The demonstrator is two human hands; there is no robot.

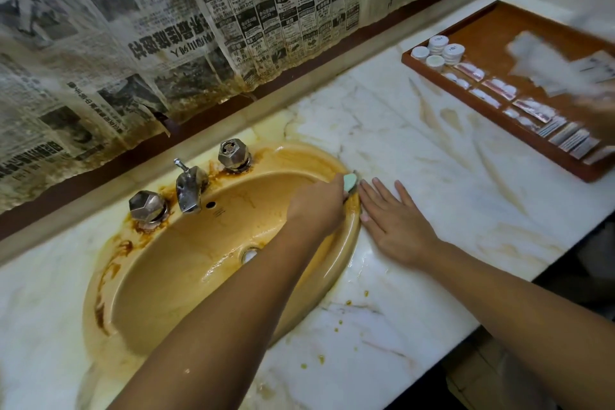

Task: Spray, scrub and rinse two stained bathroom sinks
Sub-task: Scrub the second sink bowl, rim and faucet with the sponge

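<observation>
Your sink (186, 263) sits in the countertop (432, 193), faucet (189, 186) behind the bowl between left knob (148, 206) and right knob (233, 151), sponge (350, 182) on its right rim, tray (492, 30) farther right.

We are looking at a sink (186, 263) that is shining like glazed ceramic, its smooth tan surface carrying crusty rust-brown stains. The countertop (449, 210) is showing polished white marble with tan veins, gleaming wet beside the rim. The faucet (189, 188) and the faceted knobs (147, 206) are reading as dull, tarnished metal. The newspaper (233, 27) is hanging matt, yellowed and wrinkled. The tray (492, 33) is looking like matt reddish-brown wood, holding white plastic caps (453, 51) and glossy sachets (532, 110). The sponge (350, 182) is appearing soft, pale green.
</observation>
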